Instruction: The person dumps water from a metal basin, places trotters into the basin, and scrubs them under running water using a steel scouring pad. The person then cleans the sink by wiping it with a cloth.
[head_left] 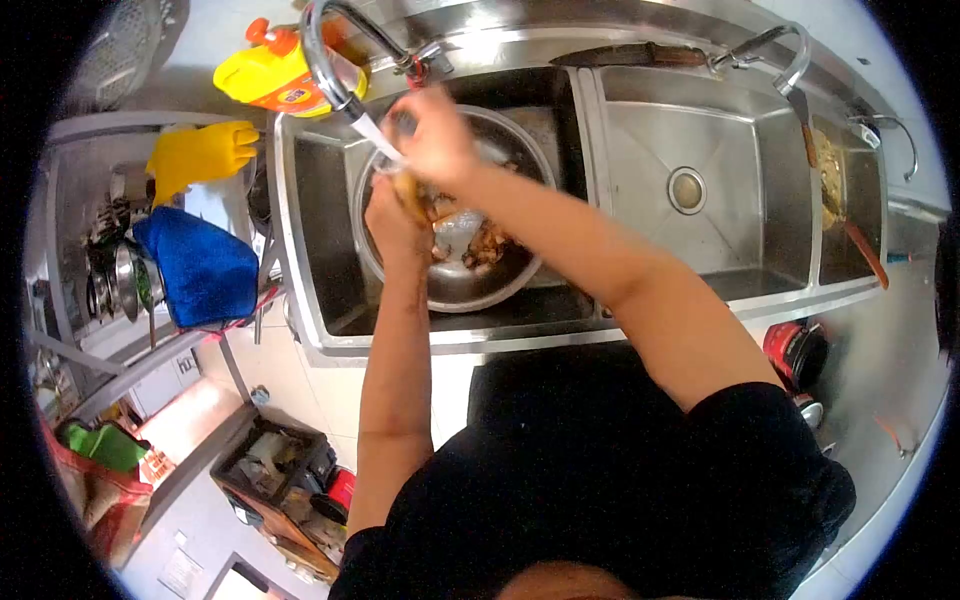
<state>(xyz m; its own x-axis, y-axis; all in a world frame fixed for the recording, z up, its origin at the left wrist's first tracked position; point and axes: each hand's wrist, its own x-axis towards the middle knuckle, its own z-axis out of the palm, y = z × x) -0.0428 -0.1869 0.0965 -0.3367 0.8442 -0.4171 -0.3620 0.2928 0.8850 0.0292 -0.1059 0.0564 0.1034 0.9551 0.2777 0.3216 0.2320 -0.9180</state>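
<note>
My left hand is closed around a yellowish-brown, elongated root-like piece under the tap. Just above it, my right hand is curled and blurred by motion; what it may hold is hidden. Water runs from the curved chrome tap down between my hands. Below them a round metal basin sits in the left sink bowl. Dark brown, knobbly pieces lie in the basin with some water.
A yellow jug with an orange cap stands behind the sink. A large knife lies on the back ledge. To the right are another sink bowl and a narrow compartment with pale food bits. A yellow glove and blue cloth hang left.
</note>
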